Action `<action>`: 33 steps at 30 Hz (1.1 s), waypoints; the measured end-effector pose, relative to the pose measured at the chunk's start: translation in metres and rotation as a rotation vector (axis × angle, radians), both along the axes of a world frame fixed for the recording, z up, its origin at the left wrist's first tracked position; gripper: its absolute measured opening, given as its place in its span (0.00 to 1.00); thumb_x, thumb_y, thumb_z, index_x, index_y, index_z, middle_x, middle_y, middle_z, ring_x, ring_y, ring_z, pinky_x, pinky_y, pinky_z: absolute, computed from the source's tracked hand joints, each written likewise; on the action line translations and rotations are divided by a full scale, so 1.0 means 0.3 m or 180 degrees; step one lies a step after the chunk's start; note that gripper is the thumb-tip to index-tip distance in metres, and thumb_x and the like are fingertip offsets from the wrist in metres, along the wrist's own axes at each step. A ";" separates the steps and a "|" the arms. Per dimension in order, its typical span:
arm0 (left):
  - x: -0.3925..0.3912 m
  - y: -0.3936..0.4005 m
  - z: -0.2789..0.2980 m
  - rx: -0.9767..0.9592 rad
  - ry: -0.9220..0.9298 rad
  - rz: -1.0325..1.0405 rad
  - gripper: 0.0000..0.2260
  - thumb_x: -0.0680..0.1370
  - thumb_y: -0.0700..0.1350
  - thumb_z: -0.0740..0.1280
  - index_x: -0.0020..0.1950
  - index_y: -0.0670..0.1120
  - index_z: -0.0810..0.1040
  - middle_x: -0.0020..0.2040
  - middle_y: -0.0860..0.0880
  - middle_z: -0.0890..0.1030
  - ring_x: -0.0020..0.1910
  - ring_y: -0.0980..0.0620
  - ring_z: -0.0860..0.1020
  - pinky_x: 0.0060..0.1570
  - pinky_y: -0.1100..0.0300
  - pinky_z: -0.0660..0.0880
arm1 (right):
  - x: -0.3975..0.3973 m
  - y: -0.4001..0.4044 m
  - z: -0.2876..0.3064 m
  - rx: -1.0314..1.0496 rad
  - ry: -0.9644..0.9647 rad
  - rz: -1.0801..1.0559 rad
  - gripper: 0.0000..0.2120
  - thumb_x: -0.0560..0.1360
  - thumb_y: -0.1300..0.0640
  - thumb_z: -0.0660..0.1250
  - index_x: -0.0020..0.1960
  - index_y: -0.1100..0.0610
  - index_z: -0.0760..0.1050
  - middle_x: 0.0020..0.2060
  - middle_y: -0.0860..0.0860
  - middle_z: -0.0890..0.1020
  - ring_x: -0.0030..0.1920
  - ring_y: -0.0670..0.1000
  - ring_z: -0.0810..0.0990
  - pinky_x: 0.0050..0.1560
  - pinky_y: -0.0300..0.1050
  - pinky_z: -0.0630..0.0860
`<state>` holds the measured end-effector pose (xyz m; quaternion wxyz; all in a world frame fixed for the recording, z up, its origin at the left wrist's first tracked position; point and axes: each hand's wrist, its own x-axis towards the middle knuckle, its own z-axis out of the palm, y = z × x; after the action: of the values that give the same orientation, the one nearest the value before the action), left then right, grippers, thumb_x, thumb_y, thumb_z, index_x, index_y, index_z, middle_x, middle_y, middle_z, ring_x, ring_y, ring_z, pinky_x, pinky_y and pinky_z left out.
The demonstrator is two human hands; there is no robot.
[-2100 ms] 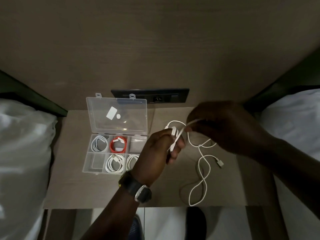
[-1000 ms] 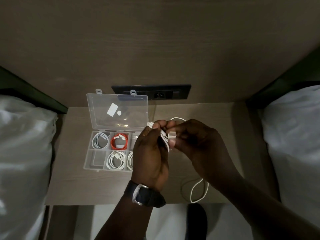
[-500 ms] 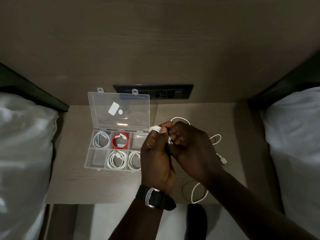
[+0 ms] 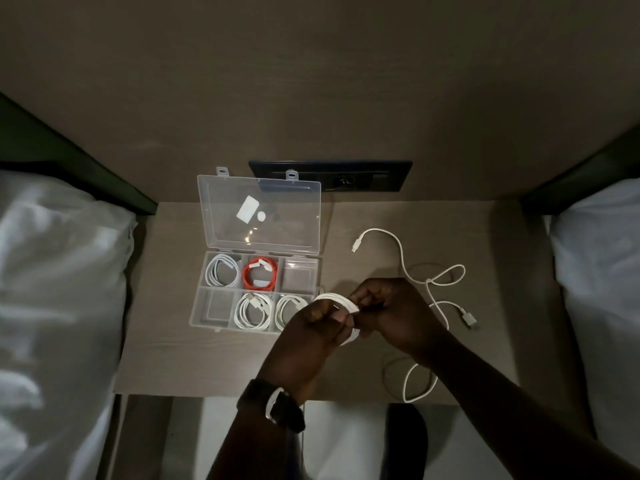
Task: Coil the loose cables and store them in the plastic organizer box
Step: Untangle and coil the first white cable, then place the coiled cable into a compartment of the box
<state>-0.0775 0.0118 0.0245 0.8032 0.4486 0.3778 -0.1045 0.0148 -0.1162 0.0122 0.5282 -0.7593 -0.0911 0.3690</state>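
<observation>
A clear plastic organizer box (image 4: 207,306) lies open on the bedside table, lid (image 4: 259,216) raised at the back. Three compartments hold coiled white cables (image 4: 223,271) and one holds a coiled orange cable (image 4: 260,274); the top-right compartment (image 4: 299,276) and bottom-left compartment are bare. My left hand (image 4: 311,337) and my right hand (image 4: 391,313) meet just right of the box, both pinching a coiled white cable (image 4: 337,300). A loose white cable (image 4: 403,265) snakes over the table to the right, partly hidden under my right arm.
A dark socket panel (image 4: 363,176) is set in the wall behind the table. Beds with white linen (image 4: 59,289) flank the table (image 4: 162,358) on both sides. The loose cable's lower loop (image 4: 412,382) reaches the table's front edge.
The cable between my hands has been wound into a tight coil, and both hands have dropped slightly toward me. A loose cable's plug end now shows on the table behind my hands.
</observation>
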 end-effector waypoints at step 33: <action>0.011 0.341 -0.302 0.4586 -0.0537 -0.1620 0.17 0.75 0.36 0.66 0.62 0.45 0.80 0.58 0.44 0.80 0.56 0.43 0.79 0.50 0.49 0.79 | 0.060 0.345 -0.220 -0.1431 -0.2732 0.1678 0.15 0.70 0.64 0.70 0.56 0.59 0.71 0.47 0.57 0.79 0.45 0.62 0.80 0.43 0.53 0.77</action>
<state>-0.0741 0.1142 -0.0663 0.2900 0.9407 0.1752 0.0204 0.0329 -0.0127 -0.0540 0.1582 -0.8872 -0.4043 0.1564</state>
